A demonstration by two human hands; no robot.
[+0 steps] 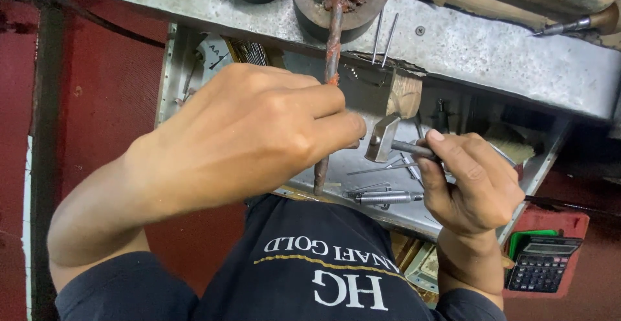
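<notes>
I see a thin rusty rod (332,43) as the thing in hand. Its long axis runs nearly upright in the view, leaning slightly: the top end sits in a crusted reddish lump on a round dark dish (341,0) at the far edge of the bench (491,49), and the bottom end comes out below my left hand (252,133), over the open metal drawer (388,211). The left fingers (336,127) are pressed together and curl around the rod's middle, pinching it; the exact contact is hidden behind the knuckles, so I take it as a grip rather than a mere touch.

Just right of the rod is the head of a small hammer (381,138), nearly level with the left fingertips and very close to them. My right hand (472,185) holds its handle, fingers wrapped shut around the shaft. So the rod lies to the left of the hammer head, and the left hand is the nearer one, already on it.

Further right of the rod, loose pins and a small metal cylinder (388,197) lie in the drawer. Well to the right, a calculator (542,264) rests in a red tray (569,227).
</notes>
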